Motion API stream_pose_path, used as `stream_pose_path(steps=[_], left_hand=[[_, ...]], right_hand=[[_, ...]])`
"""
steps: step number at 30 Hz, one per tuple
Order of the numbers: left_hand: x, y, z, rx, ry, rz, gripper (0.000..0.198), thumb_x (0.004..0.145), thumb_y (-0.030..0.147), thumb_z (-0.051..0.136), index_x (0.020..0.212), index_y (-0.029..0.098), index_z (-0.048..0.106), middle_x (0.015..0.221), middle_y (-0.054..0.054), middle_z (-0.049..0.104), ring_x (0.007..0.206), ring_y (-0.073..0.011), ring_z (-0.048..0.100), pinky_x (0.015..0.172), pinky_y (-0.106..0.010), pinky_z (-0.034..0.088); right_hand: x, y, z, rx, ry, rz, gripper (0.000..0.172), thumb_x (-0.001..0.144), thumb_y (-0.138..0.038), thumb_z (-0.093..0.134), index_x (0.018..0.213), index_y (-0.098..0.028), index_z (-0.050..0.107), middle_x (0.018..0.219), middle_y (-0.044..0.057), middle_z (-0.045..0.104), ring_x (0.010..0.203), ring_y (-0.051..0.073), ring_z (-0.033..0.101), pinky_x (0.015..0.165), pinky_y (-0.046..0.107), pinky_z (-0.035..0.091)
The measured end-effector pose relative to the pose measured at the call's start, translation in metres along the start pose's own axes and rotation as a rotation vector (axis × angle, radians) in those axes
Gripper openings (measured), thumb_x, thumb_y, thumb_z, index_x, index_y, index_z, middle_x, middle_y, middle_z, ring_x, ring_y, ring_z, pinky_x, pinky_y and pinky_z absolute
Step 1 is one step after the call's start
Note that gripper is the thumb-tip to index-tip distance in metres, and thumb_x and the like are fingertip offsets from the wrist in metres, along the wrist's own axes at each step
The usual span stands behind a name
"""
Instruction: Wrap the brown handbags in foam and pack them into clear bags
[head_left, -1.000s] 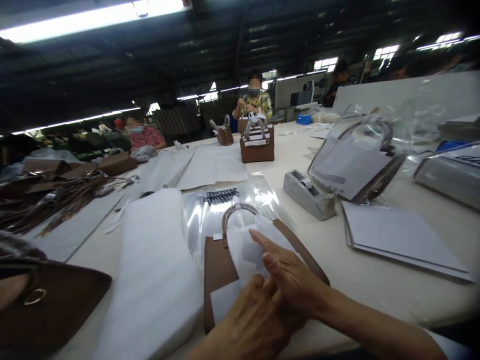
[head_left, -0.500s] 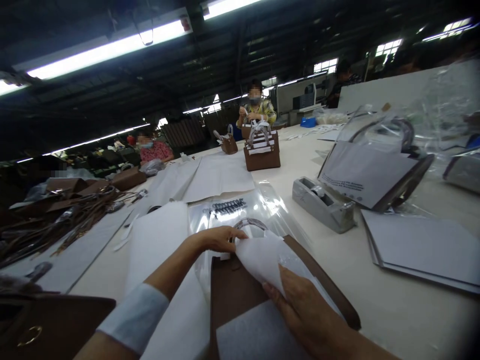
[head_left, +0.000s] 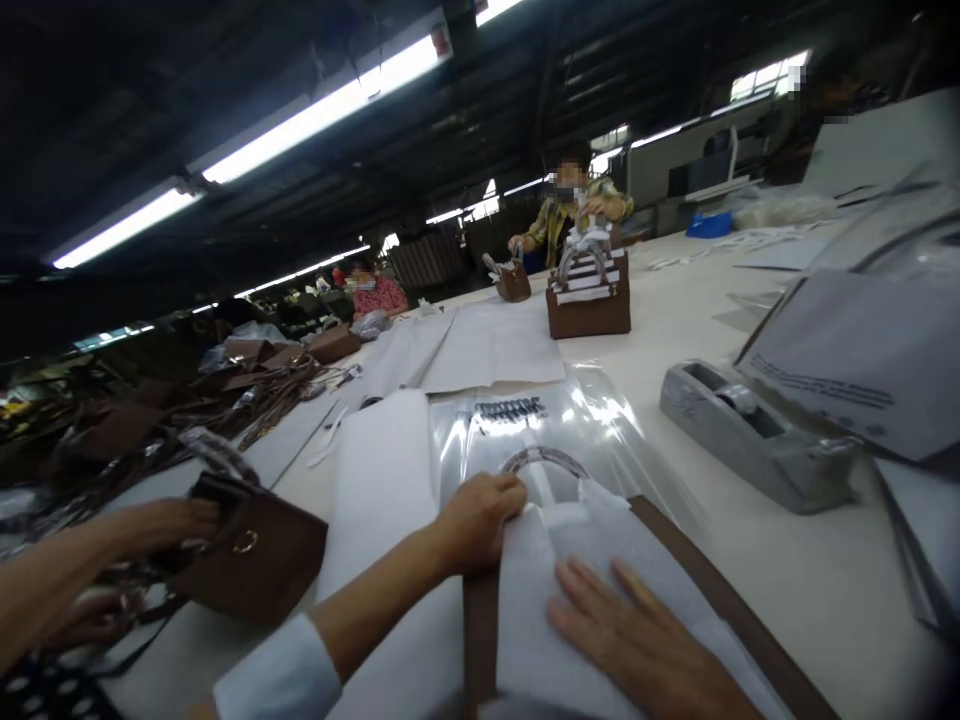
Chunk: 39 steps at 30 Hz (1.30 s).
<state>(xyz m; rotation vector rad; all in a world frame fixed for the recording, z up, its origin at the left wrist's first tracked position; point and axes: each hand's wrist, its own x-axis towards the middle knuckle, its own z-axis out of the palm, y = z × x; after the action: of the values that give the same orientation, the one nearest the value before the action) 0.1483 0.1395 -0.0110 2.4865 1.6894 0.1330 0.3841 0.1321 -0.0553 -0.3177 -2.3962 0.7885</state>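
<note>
A brown bag (head_left: 480,640) is being held flat on the pale table (head_left: 795,590), right in front of the person, with its arched handle (head_left: 551,457) being pointed away towards the far side. Its long axis cannot be told, as the near end is being cut off by the edge of view; the right border is being seen to slant down to the right. The smooth, matt face is being largely covered by thin, creased white paper (head_left: 525,600). The paper is being pressed by the right hand (head_left: 622,620), which is being held open and flat, fingers slightly spread, nothing being gripped. The left hand (head_left: 480,515) is being held with curled fingers at the paper's upper left, beside the handle's base; whether anything is being gripped cannot be told. Glossy clear plastic (head_left: 622,440) is being overlapped by the handle.
</note>
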Motion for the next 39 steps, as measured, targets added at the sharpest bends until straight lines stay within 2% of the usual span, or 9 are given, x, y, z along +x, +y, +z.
stream_pose_path(steps=[4,8,12,17,21,25,28,33,39], left_hand=[[-0.068,0.03,-0.005,-0.185,0.278,-0.197,0.025,0.082,0.022,0.047,0.106,0.016,0.045,0.132,-0.012,0.038,0.123,-0.0197,0.035,0.102,-0.037,0.032],[-0.115,0.074,0.011,-0.34,0.24,-0.266,0.016,0.08,0.027,0.054,0.094,0.019,0.052,0.137,-0.01,0.034,0.127,-0.0241,0.03,0.102,-0.04,0.034],[-0.117,0.087,0.02,-0.383,0.308,-0.253,0.008,0.083,0.021,0.048,0.079,0.019,0.054,0.133,-0.007,0.042,0.126,-0.0221,0.034,0.102,-0.039,0.034],[-0.13,0.085,0.022,-0.249,0.321,-0.232,0.039,0.076,0.037,0.06,0.109,0.017,0.051,0.14,-0.013,0.03,0.129,-0.0282,0.028,0.101,-0.046,0.035],[-0.142,0.098,0.028,-0.3,0.338,-0.301,0.011,0.081,0.028,0.054,0.086,0.019,0.055,0.138,-0.011,0.036,0.129,-0.0269,0.028,0.101,-0.048,0.035],[-0.124,0.099,0.024,-0.444,0.303,-0.416,0.008,0.076,0.022,0.059,0.077,0.018,0.052,0.141,-0.013,0.028,0.132,-0.0281,0.019,0.103,-0.049,0.03],[-0.109,0.091,0.022,-0.528,0.313,-0.464,0.009,0.073,0.016,0.06,0.073,0.018,0.052,0.143,-0.014,0.023,0.132,-0.0293,0.014,0.103,-0.05,0.027],[-0.102,0.088,0.027,-0.659,0.373,-0.503,0.013,0.07,0.012,0.061,0.071,0.018,0.05,0.143,-0.012,0.024,0.132,-0.0272,0.018,0.105,-0.047,0.026],[-0.095,0.081,0.037,-0.814,0.427,-0.505,0.015,0.072,0.01,0.057,0.067,0.02,0.046,0.136,-0.011,0.038,0.133,-0.022,0.014,0.105,-0.039,0.028]], right_hand=[[0.003,-0.007,0.002,-0.03,-0.056,0.034,0.056,0.082,-0.016,0.044,0.136,-0.028,0.031,0.133,0.003,0.038,0.123,0.023,0.035,0.106,0.05,0.018],[0.006,-0.018,0.001,0.011,-0.048,0.163,0.048,0.085,-0.017,0.039,0.132,-0.027,0.039,0.135,0.0,0.038,0.125,0.019,0.033,0.108,0.045,0.017],[0.007,-0.027,-0.003,0.098,-0.08,0.213,0.046,0.089,-0.02,0.036,0.134,-0.024,0.035,0.139,0.0,0.031,0.127,0.018,0.03,0.108,0.036,0.024],[0.006,-0.031,-0.009,0.105,-0.063,0.342,0.047,0.091,-0.035,0.035,0.137,-0.024,0.031,0.13,0.003,0.045,0.118,0.023,0.044,0.101,0.036,0.037],[0.006,-0.026,-0.012,0.116,-0.046,0.385,0.049,0.091,-0.04,0.035,0.137,-0.026,0.029,0.131,0.002,0.044,0.119,0.024,0.043,0.101,0.039,0.036],[0.004,-0.023,-0.017,0.171,-0.067,0.4,0.05,0.091,-0.039,0.034,0.138,-0.024,0.026,0.134,0.002,0.04,0.121,0.021,0.04,0.104,0.036,0.032],[0.001,-0.023,-0.018,0.174,-0.153,0.295,0.048,0.092,-0.034,0.034,0.138,-0.024,0.027,0.136,0.002,0.037,0.123,0.019,0.037,0.105,0.036,0.029],[-0.003,-0.02,-0.009,-0.046,-0.284,-0.124,0.055,0.088,-0.012,0.035,0.14,-0.023,0.022,0.143,0.003,0.023,0.13,0.017,0.023,0.108,0.035,0.023],[0.001,-0.011,0.002,-0.254,-0.39,-0.457,0.058,0.082,-0.003,0.036,0.138,-0.011,0.024,0.136,0.011,0.034,0.13,0.019,0.023,0.107,0.039,0.026]])
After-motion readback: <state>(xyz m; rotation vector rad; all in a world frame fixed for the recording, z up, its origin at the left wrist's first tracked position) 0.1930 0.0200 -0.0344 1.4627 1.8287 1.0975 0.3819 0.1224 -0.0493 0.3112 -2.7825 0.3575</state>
